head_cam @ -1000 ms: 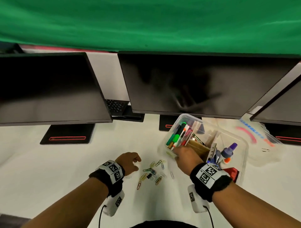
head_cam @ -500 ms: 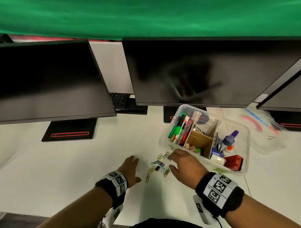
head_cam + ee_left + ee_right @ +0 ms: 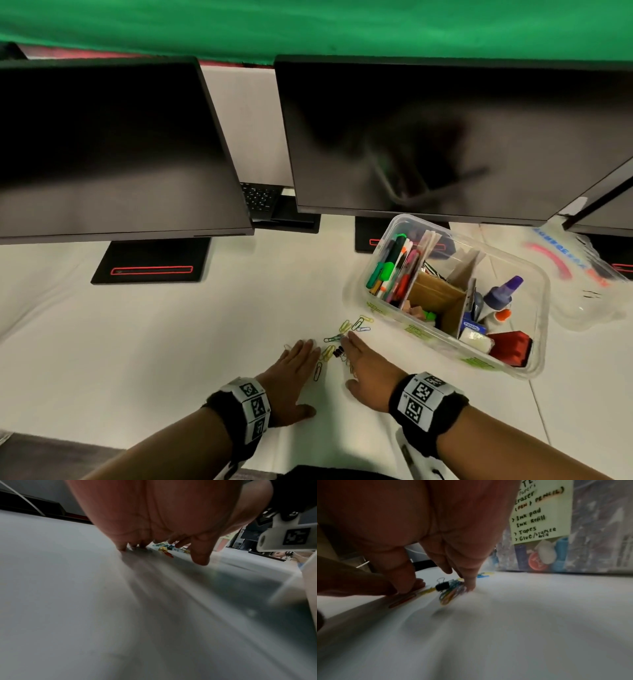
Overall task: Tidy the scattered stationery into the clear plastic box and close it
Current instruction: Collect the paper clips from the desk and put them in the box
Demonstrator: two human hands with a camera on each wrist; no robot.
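Note:
Several coloured paper clips [image 3: 346,330] and a small black binder clip [image 3: 338,352] lie scattered on the white desk, left of the clear plastic box [image 3: 534,356]. The box stands open, holding markers, cardboard dividers, a glue bottle and a red stamp. My left hand [image 3: 294,370] lies flat on the desk left of the clips, fingers straight. My right hand [image 3: 366,373] lies flat just right of them, fingertips [image 3: 471,586] against a bunch of clips [image 3: 452,593] beside the binder clip [image 3: 442,585]. In the left wrist view, the left fingertips [image 3: 122,547] touch the desk near the clips [image 3: 165,549].
Two dark monitors [image 3: 428,144] overhang the back of the desk, their stands [image 3: 150,263] on it. The clear lid [image 3: 579,274] lies right of the box. A yellow handwritten label [image 3: 541,511] is stuck on the box wall. The desk edge runs near my forearms.
My right hand left the box and dropped flat onto the desk beside the clips. My left hand opened from a loose fist and flattened; both hands now flank the clips.

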